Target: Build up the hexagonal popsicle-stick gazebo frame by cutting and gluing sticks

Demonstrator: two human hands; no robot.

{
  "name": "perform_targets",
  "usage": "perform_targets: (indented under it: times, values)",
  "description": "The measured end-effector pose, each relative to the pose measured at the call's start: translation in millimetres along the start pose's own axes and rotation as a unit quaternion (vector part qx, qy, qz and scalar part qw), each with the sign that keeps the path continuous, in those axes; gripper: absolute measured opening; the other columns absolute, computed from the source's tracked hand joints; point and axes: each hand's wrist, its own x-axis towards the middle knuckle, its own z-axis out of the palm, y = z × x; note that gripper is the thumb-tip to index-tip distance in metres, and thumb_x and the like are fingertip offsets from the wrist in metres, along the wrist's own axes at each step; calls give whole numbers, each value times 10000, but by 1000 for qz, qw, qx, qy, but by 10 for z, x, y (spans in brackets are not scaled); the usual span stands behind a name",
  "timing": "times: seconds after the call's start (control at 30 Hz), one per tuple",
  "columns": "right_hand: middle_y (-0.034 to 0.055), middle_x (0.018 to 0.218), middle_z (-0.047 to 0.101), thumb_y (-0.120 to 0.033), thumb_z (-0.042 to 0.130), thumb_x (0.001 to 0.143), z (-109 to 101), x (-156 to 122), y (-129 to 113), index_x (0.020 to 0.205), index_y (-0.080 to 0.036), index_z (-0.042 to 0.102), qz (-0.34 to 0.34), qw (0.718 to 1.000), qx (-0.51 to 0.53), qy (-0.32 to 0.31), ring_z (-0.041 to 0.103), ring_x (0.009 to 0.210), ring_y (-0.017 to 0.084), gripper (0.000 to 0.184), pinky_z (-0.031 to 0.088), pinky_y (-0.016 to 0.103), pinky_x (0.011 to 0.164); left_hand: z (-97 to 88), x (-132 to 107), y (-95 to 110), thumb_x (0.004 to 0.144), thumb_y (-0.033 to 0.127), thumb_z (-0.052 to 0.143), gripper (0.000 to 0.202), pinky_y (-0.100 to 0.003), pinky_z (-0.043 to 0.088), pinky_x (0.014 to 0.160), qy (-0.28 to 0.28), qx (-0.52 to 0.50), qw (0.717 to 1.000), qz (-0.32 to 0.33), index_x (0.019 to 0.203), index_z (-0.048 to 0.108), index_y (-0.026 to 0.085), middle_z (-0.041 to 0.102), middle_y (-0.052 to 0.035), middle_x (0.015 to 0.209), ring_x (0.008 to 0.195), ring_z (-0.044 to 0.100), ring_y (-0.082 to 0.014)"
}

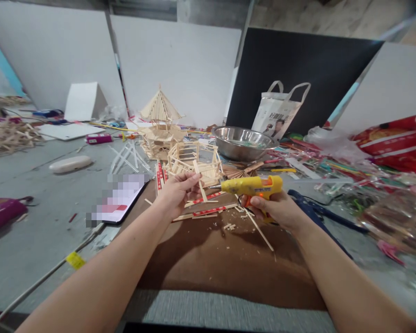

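My left hand point(183, 190) pinches a small wooden stick piece point(201, 187) upright above the brown board point(229, 263). In my right hand point(275, 208) is a yellow hot glue gun point(251, 185), its nozzle pointing left, close to the stick piece. Just behind the hands stands an open, many-sided frame of wooden sticks point(211, 173). A pagoda model with a pointed stick roof point(160, 108) rises farther back. Loose sticks point(261, 231), short offcuts point(229, 226) and red-and-white strips point(213, 210) lie on the board under my hands.
A phone point(121, 201) lies left of the board, near a white cable point(31, 286). Behind stand a steel bowl point(244, 143) and a white bag point(272, 111). Blue-handled pliers point(319, 212) lie right, beside plastic-wrapped clutter point(391, 217). A stick pile point(12, 136) sits far left.
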Motion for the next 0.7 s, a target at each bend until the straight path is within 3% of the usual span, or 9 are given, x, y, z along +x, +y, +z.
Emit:
perform_targets:
  times: [0.27, 0.7]
  values:
    - [-31, 537, 499, -460, 679, 524, 18, 11, -6, 657, -170, 545, 21, 1000, -19, -3, 361, 352, 27, 346, 279, 178, 312, 30, -11, -3, 636, 194, 639, 119, -166, 468, 433, -8, -1, 1000, -7, 686, 573, 108, 567, 5, 545, 455, 512, -56]
    - [-38, 504, 477, -413, 681, 548, 31, -10, 37, 669, -170, 536, 22, 999, -39, 4, 362, 373, 38, 307, 288, 178, 325, 60, -22, -10, 625, 196, 651, 132, -171, 457, 424, 9, 6, 1000, -8, 658, 556, 111, 550, 17, 524, 441, 494, -53]
